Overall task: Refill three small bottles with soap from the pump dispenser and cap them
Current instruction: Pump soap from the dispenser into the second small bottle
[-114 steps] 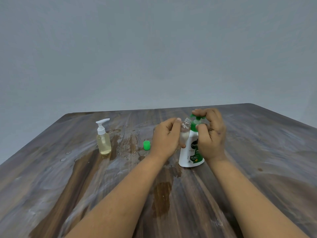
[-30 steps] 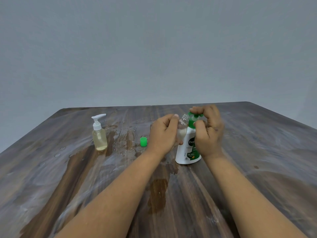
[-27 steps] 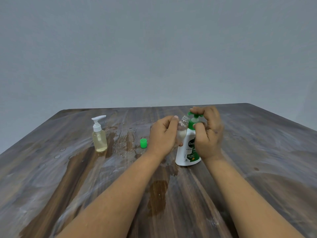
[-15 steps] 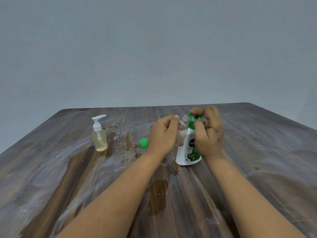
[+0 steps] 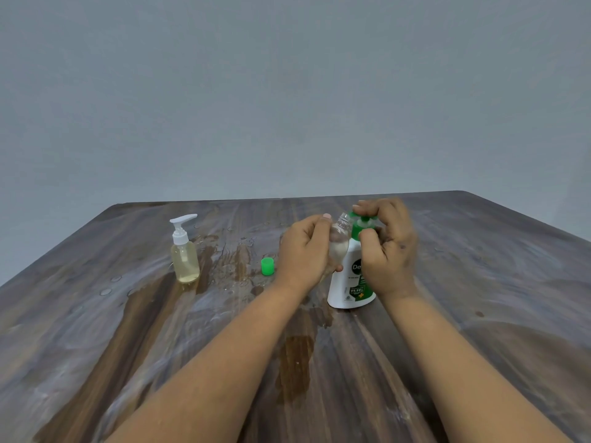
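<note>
A white and green soap dispenser (image 5: 350, 287) stands upright on the wooden table (image 5: 495, 282). My right hand (image 5: 388, 247) is wrapped over its green pump head (image 5: 363, 222), fingers curled on top. My left hand (image 5: 303, 251) grips a small clear bottle (image 5: 339, 243), tilted with its open neck against the pump's nozzle. A little pale liquid shows inside it. A small green cap (image 5: 267, 266) lies on the table just left of my left hand. Further left stands a small bottle with a white pump top (image 5: 185, 251), holding yellowish soap.
The tabletop is streaked with wet patches and drops around the bottles and towards me. A plain grey wall rises behind the table's far edge. The right half of the table holds nothing but the dispenser.
My right hand has kept shifting slightly up and down on the pump head and is blurred now. My left hand has held the clear bottle at the nozzle throughout.
</note>
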